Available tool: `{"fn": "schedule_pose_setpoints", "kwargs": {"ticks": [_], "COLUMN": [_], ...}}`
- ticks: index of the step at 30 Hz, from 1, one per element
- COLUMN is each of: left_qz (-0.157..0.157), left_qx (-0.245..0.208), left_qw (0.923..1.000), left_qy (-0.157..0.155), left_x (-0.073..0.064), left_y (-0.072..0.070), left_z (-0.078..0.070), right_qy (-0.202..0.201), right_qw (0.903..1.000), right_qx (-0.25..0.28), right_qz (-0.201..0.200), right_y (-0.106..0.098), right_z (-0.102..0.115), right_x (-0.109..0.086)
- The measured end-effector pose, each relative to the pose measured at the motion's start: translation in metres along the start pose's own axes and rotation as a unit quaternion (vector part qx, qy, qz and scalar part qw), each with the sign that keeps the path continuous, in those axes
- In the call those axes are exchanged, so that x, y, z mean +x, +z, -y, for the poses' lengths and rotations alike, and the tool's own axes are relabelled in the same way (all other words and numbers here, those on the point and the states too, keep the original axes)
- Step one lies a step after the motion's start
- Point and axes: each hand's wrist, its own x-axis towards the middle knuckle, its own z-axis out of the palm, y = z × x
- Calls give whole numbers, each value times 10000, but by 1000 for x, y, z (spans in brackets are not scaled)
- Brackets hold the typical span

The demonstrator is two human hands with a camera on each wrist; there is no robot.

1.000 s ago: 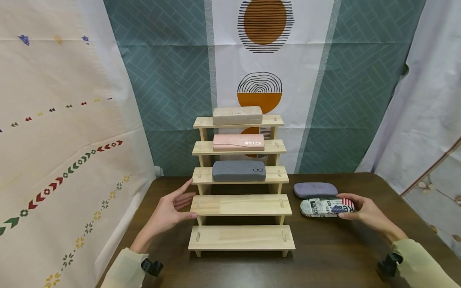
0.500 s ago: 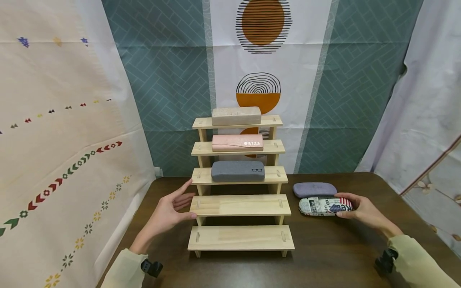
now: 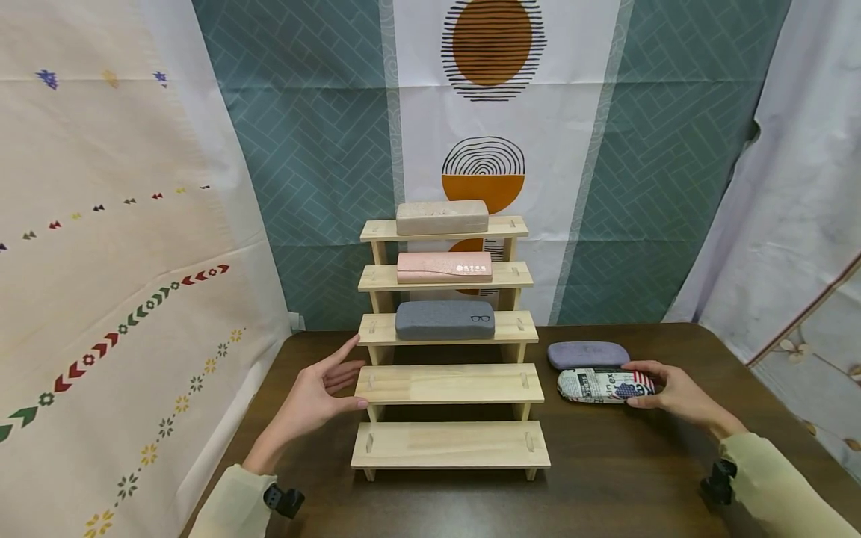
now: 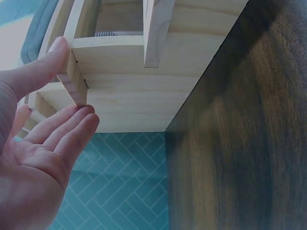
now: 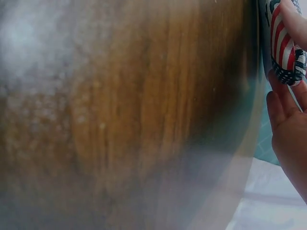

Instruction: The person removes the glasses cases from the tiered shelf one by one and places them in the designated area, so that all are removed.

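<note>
A five-tier wooden display shelf (image 3: 449,385) stands on the dark table. My left hand (image 3: 316,392) is at its left side; in the left wrist view, the thumb and fingertips hold the end of one board (image 4: 73,81) between them. My right hand (image 3: 679,396) pinches the right end of a newsprint-patterned glasses case (image 3: 599,386), thumb in front and fingers behind. Its striped end (image 5: 283,43) shows in the right wrist view. Just behind it lies a purple glasses case (image 3: 588,354). How far the patterned case is off the table, I cannot tell.
On the upper tiers sit a beige case (image 3: 442,218), a pink case (image 3: 444,267) and a grey-blue case (image 3: 445,320), one per tier. The two lower tiers are bare. Patterned cloths (image 3: 303,149) hang behind the table (image 3: 605,478) and at both sides.
The patterned glasses case has shifted slightly left, with my right hand moving along and sliding a little left too. My left hand stays at the shelf.
</note>
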Motion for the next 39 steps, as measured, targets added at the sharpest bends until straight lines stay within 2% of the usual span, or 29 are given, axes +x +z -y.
{"fn": "schedule_pose_setpoints", "kwargs": {"ticks": [11,21,39], "left_qz": [8,12,40], "left_qx": [57,80,23], "left_qw": [10000,10000,10000], "left_qy": [-14,-12,40], "left_x": [0,0,0], "left_y": [0,0,-1], "left_z": [0,0,1], "right_qy": [-230,-369,-299], "right_qw": [9994,9989,9985], "right_qx": [-268,-304,-449], "right_qz": [-4,-13,-118], "right_y": [2,2,3], "right_z": [-4,-4,-4], "right_x": [6,8,9]}}
